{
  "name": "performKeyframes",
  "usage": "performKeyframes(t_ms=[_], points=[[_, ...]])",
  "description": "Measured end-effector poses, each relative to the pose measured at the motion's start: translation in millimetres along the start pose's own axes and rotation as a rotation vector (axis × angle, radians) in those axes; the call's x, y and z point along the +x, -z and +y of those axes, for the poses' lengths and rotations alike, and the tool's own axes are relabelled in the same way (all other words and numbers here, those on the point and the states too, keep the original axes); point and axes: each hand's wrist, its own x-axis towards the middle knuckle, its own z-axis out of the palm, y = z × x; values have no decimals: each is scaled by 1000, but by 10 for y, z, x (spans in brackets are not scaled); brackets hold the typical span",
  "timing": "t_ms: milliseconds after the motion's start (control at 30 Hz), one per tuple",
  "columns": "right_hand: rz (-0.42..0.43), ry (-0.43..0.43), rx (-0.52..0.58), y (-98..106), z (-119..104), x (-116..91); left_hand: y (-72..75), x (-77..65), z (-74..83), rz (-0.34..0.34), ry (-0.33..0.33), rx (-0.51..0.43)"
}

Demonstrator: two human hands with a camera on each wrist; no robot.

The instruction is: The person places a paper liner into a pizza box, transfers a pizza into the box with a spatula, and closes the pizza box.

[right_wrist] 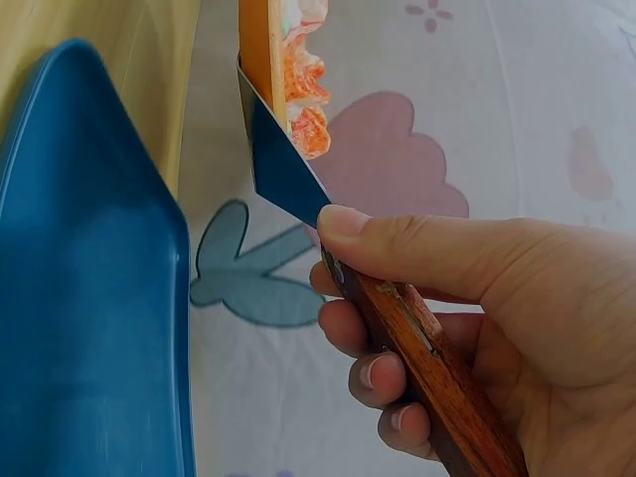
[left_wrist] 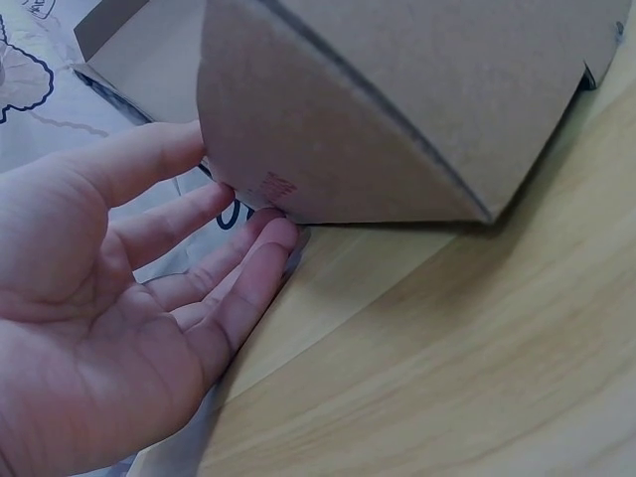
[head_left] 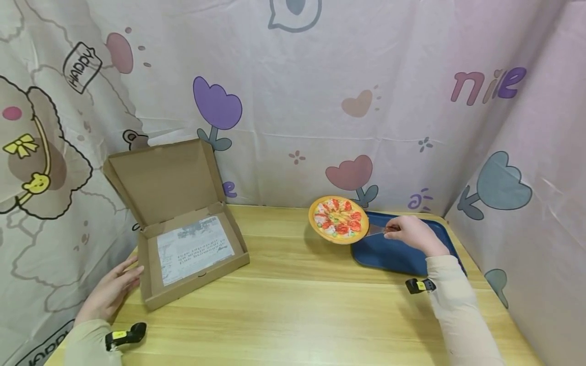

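One open cardboard box [head_left: 174,185] holds a white printed sheet [head_left: 196,251].

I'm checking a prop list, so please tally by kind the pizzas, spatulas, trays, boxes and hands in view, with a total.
Pizza: 1
Wooden-handled spatula: 1
Blue tray: 1
Open cardboard box: 1
Hands: 2 (left hand at the box's side, right hand gripping the spatula)
Total: 6
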Motion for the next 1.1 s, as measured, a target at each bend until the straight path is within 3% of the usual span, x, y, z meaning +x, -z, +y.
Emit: performKeyframes(t_ms=[200, 433, 1100], points=[[-4, 10, 0, -45, -133, 139, 2, 18, 20, -1, 4, -5], [-3, 75, 20, -102, -310, 278, 6, 4, 39, -9, 45, 15], [-10, 221, 30, -198, -856, 577, 31, 51, 13, -25, 71, 49]])
